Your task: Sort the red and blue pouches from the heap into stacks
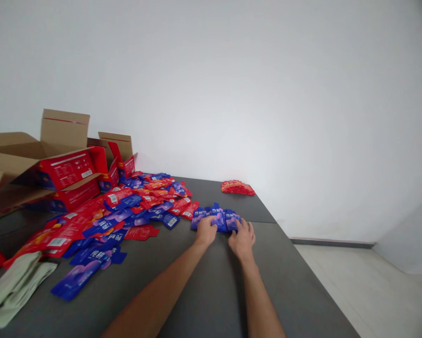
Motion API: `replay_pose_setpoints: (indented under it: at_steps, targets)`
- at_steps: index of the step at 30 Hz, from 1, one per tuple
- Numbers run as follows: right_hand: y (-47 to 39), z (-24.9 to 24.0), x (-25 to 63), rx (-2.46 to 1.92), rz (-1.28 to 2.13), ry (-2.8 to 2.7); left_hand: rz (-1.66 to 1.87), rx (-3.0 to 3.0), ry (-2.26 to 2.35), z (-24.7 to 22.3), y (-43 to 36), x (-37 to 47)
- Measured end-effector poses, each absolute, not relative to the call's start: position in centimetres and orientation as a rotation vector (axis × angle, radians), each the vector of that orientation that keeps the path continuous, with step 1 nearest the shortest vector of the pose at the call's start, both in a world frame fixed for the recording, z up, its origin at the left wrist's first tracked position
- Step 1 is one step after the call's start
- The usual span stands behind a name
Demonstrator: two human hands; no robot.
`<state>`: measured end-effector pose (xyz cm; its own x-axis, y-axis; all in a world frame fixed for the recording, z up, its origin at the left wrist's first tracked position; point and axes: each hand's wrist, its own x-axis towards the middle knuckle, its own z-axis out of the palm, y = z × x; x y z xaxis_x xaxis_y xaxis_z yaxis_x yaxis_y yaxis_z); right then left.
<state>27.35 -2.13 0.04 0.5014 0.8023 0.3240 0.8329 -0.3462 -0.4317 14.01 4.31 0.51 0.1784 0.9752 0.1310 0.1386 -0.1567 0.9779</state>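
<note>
A small row of overlapping blue pouches (216, 215) with purple pictures and white lettering lies in front of me on the dark table. My left hand (206, 231) is closed at the near left of the row, its thumb resting over a pouch and its other fingers mostly hidden. At the right end, my right hand (242, 238) has its fingers bent around the edge of the last pouch. Both hands touch the pouches low at the table top. Left of them spreads a mixed heap of red pouches (80, 224) and blue pouches (95, 254).
A fanned stack of red pouches (237, 188) lies near the far right edge of the dark table (203, 286). Opened red-and-brown cartons (69, 168) stand at the left. A pale folded cloth (19, 286) is at the near left. A white wall rises behind.
</note>
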Motion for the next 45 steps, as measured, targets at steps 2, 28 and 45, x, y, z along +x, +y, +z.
replay_pose_setpoints:
  at_steps: [2, 28, 45]
  targets:
    - [-2.0, -0.6, 27.6, -2.243, -0.069, -1.353, 1.1, 1.546, 1.136, 0.3, 4.5, 15.0]
    - [-1.6, -1.9, 28.0, -2.247, 0.115, -1.384, 0.81, 2.288, 1.335, -0.1, 2.9, 17.4]
    - [-1.7, -0.8, 25.0, -2.037, -0.192, -1.554, 0.845, 2.533, 1.58, -1.0, 1.4, 13.4]
